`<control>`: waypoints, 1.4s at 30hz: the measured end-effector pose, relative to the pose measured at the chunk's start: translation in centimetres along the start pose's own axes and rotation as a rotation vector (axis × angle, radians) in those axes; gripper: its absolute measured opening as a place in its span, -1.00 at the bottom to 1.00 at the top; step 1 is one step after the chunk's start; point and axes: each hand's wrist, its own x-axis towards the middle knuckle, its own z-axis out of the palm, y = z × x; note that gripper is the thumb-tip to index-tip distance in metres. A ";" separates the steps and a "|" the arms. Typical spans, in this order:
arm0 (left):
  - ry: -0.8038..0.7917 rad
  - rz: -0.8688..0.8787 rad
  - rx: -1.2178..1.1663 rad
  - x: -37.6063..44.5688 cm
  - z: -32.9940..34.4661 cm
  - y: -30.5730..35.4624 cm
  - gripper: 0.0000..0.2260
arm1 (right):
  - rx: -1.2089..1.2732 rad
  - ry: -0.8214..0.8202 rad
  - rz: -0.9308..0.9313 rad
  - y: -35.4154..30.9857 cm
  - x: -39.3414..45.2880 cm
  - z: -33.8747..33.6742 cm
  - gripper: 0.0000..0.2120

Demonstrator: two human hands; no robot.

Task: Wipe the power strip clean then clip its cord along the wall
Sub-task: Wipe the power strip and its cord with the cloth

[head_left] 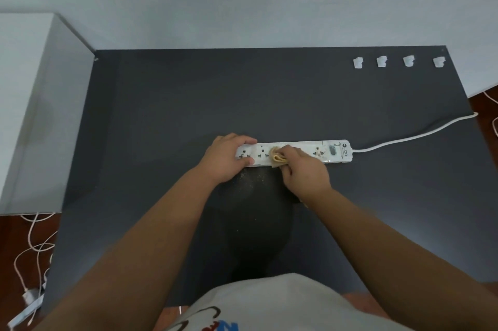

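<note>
A long white power strip [327, 153] lies flat in the middle of the dark table [167, 104], with brownish dirt on its right sockets. My left hand [225, 159] grips its left end, fingers over the far edge and thumb on the near edge. My right hand [304, 173] presses a folded yellow cloth [278, 157] onto the middle of the strip. The strip's white cord [415, 137] runs right from its right end and drops off the table edge. Several white cord clips [381, 61] stand in a row at the table's far right, near the wall.
Crumbs of dirt [250, 178] lie on the table just in front of the strip. A white cabinet [32, 104] stands against the table's left side. Loose white cables [35, 249] lie on the wooden floor at lower left, and more at the right edge.
</note>
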 end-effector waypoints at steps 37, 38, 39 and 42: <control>0.143 0.121 0.206 0.4 3.9 5.1 -0.58 | -0.015 0.048 0.094 9.6 1.5 -5.8 -0.72; 0.144 0.116 0.205 0.4 4.0 5.0 -0.58 | -0.040 0.016 0.126 9.2 1.6 -5.1 -0.71; 0.145 0.110 0.205 0.4 4.2 5.0 -0.58 | -0.049 -0.006 0.137 8.5 1.5 -4.6 -0.69; 0.154 0.098 0.209 0.5 4.4 5.1 -0.57 | -0.012 -0.091 0.070 6.7 0.6 -3.2 -0.66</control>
